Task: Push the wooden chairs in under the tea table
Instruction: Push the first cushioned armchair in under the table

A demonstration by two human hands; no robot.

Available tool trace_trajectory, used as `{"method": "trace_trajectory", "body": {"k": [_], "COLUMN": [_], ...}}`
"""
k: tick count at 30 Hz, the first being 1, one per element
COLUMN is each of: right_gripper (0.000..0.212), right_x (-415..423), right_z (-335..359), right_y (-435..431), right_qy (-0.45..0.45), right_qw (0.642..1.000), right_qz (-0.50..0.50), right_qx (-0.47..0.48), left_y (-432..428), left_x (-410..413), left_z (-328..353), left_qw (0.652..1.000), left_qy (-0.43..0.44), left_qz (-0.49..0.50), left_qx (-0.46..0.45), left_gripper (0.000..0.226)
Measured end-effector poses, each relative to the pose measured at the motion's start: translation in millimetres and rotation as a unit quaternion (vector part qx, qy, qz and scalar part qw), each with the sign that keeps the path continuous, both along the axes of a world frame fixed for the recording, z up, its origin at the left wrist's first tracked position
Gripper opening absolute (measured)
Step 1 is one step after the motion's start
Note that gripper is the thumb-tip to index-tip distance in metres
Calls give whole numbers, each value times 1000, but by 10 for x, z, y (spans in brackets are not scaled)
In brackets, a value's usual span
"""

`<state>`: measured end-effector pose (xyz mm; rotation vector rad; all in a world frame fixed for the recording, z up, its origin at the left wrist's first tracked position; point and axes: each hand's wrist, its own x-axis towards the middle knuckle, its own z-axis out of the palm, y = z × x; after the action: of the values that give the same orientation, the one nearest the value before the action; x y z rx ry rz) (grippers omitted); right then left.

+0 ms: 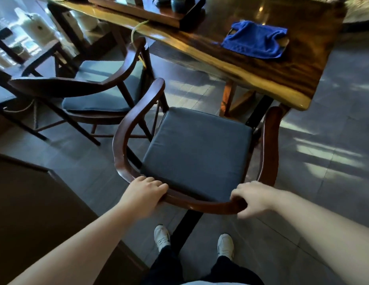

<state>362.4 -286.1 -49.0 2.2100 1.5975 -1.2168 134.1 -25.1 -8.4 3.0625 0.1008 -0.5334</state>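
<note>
1. Near dark-brown wooden armchair with a curved back rail and a slate-blue seat cushion point(197, 147) — standing on the grey tiled floor point(323, 182), pulled out from the glossy brown live-edge slab worktop point(251, 66), only its front armrest tips close to the slab's edge.
2. Second matching wooden armchair with blue cushion point(101, 89) — off to the left, angled, also out from the worktop and just beside the first.
3. Risk, as a judgement: right armrest tip looking level with the slab's underside near the corner, so a straight shove likely to knock wood on wood and stop short.
4. Risk: worktop's dark leg point(259, 112) sitting just behind the seat's front right corner — a skewed push likely to jam the chair frame against it.
5. Risk: left armrest close to the neighbouring chair's frame; drifting left likely to lock the two together.
6. Risk: legs dragging on tile could judder and twist the chair if one side pushed harder.
7. Folded blue cloth point(254, 41) lying on the worktop, well clear of all this.
8. Left hand point(145, 191) — palm down, fingers curled over the left part of the back rail, gripping it.
9. Right hand point(253, 197) — wrapped around the right part of the same rail, thumb underneath, gripping as well.
10. Both forearms reaching forward and down, roughly symmetrical, feet in white shoes point(162, 236) planted just behind the chair.
</note>
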Motion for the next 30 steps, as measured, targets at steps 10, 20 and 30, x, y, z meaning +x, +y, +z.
{"method": "trace_trajectory", "body": {"k": [10, 20, 30], "right_gripper": [42, 35, 24], "right_x": [-1267, -1297, -1113], "right_z": [69, 27, 95], "right_y": [407, 422, 877], "right_qy": [-70, -114, -130], "right_qw": [920, 892, 872], "right_qz": [-283, -296, -322], "right_qx": [261, 321, 346], "left_y": [1026, 1072, 1534], "left_x": [28, 143, 583], "left_z": [-99, -146, 123], "left_qw": [991, 985, 982], "left_qy": [17, 66, 69], "left_qz": [-93, -142, -155], "left_qx": [-93, -78, -77], "left_gripper": [36, 28, 33]}}
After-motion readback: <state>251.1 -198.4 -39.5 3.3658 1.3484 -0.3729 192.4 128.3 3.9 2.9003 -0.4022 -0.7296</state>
